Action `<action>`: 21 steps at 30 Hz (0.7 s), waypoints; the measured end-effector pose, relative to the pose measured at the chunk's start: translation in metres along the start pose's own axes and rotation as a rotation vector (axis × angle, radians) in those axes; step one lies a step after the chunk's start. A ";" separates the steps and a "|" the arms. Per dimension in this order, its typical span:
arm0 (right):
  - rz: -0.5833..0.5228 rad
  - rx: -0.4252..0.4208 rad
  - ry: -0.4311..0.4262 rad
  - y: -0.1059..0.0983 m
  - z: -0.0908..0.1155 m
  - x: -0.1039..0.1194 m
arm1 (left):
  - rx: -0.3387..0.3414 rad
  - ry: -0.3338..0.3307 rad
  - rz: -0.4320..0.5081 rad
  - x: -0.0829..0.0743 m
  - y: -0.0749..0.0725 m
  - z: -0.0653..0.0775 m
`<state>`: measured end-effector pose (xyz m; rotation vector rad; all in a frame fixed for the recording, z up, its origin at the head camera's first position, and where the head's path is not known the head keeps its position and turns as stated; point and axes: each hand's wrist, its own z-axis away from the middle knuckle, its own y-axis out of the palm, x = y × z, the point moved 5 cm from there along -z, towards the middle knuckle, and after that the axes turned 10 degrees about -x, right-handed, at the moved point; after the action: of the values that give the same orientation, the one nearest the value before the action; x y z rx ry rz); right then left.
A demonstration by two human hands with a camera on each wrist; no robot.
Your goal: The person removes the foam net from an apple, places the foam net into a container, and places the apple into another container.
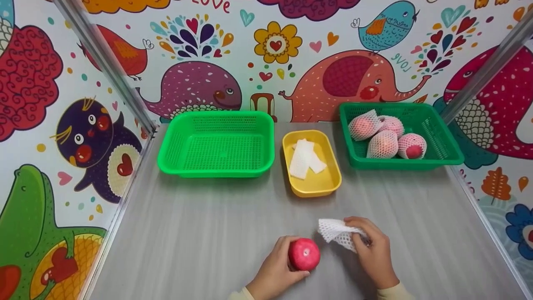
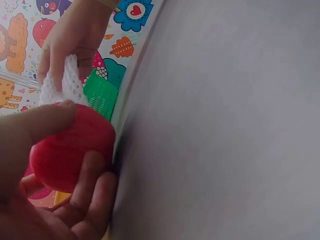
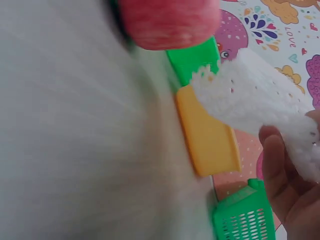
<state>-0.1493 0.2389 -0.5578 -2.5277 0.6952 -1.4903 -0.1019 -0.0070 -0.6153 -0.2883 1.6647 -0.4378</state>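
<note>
My left hand (image 1: 275,266) grips a red, apple-like fruit (image 1: 304,254) near the front of the table; thumb and fingers curl round it in the left wrist view. Just right of it, my right hand (image 1: 373,250) pinches a white foam net sleeve (image 1: 339,233) by one end. The sleeve's wide end points left toward the fruit, with a small gap between them in the head view. In the right wrist view the net (image 3: 250,90) flares out from the fingers, and the fruit (image 3: 170,22) shows at the top edge.
Behind the hands stands a yellow tray (image 1: 314,187) with several flat white foam nets (image 1: 303,160). A light green basket (image 1: 216,171) is at the back left. The dark green basket (image 1: 408,164) at the back right holds several net-wrapped fruits (image 1: 383,145). Patterned walls enclose the table.
</note>
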 end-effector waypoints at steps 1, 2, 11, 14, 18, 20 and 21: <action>-0.009 -0.007 0.005 0.000 -0.005 0.003 | 0.005 0.013 -0.012 0.000 0.001 0.000; -0.021 -0.010 0.019 0.000 -0.009 0.006 | 0.009 0.025 -0.022 0.000 0.001 0.000; -0.011 0.005 -0.056 0.012 -0.047 0.004 | 0.010 0.083 -0.045 -0.001 0.004 0.002; -0.038 0.005 -0.028 0.022 -0.062 0.003 | 0.002 0.085 -0.048 0.000 0.004 0.002; -0.011 -0.029 -0.040 0.036 -0.085 0.004 | -0.003 0.081 -0.054 0.001 0.005 0.003; 0.047 -0.045 -0.046 0.042 -0.098 0.003 | -0.009 0.084 -0.055 0.001 0.005 0.003; 0.070 -0.048 -0.039 0.045 -0.104 0.003 | -0.010 0.082 -0.056 0.001 0.005 0.003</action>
<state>-0.2514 0.2104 -0.5184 -2.5317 0.8141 -1.4152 -0.0986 -0.0035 -0.6186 -0.3290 1.7424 -0.4883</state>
